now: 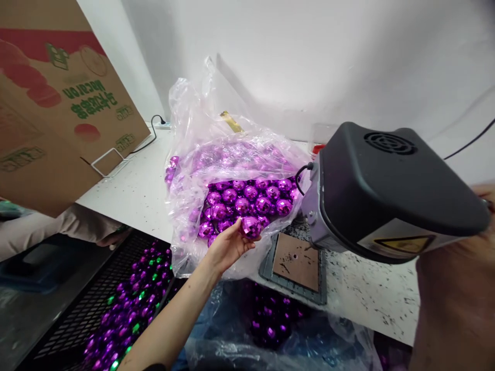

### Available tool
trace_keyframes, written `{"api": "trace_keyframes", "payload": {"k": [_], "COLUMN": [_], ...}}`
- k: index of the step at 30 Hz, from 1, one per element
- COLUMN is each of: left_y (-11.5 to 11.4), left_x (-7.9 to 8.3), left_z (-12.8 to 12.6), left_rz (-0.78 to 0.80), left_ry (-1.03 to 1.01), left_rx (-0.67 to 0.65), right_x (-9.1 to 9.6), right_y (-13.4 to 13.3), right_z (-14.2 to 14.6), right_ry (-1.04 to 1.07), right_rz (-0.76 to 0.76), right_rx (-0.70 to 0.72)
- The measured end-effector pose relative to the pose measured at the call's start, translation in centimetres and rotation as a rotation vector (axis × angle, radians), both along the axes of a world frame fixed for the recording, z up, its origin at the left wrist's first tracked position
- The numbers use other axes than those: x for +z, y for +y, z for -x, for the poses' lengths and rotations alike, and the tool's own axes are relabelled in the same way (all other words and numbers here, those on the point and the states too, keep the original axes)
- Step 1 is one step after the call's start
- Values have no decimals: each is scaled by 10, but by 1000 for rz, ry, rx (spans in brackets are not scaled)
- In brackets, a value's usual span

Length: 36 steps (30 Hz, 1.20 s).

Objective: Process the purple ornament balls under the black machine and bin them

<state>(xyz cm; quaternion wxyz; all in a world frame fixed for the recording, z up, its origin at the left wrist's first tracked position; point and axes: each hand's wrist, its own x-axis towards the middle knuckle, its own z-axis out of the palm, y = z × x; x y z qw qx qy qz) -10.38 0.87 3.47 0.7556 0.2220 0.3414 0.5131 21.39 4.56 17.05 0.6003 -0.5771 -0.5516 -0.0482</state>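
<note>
My left hand is closed around a shiny purple mirror-faceted ball, with the thumb on top. It hovers over the front of a clear plastic bag that lies open, full of similar purple balls. At the right edge, my right hand is blurred and partly cut off, beside the end of a black-housed machine with a yellow warning label. Its fingers cannot be made out. Below the machine's head, a brown square plate with a small central hole sits on a grey base.
A printed cardboard box stands at the left on the white table. Below is a black crate holding small purple and green balls. Another clear bag with purple balls hangs under the table's front edge. A person's hand shows at left.
</note>
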Motion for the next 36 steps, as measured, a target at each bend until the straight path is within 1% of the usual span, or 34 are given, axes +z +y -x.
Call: {"api": "trace_keyframes", "payload": {"k": [3,6,9,12,16,18,23,27,29,32,36], "left_y": [-6,-9,-11,-13,-13,-11,-8,-5,-4,-2,-2], "left_x": [-1,-2,-5,-7,-7,-8,-13,-19,-22,-28,-35], "left_z": [-12,-20,-31,-45,-61,-65,-77,-89,-95,-101,-109], "left_rz": [59,48,-26,-100,-153,-203,-446,-573,-649,-762,-803], "left_ry": [-87,-98,-32,112,375,488,711,969,1049,1132,1243], "left_rx": [-96,-181,-177,-163,-189,-211,-192,-163,-137,-133,-97], "right_x": [5,7,11,14,15,13,9,11,12,13,13], "right_y": [1,0,-3,-5,-5,-5,-4,-7,-8,-9,-9], "right_z": [5,9,13,16,17,15,13,14,14,15,16], "right_ry": [18,10,6,19,20,23,35,23,14,17,45], "right_rz": [-36,-28,-22,-15,-5,-6,-24,10,23,26,15], "right_rx": [4,-14,-9,0,3,18,37,36,34,46,58]}}
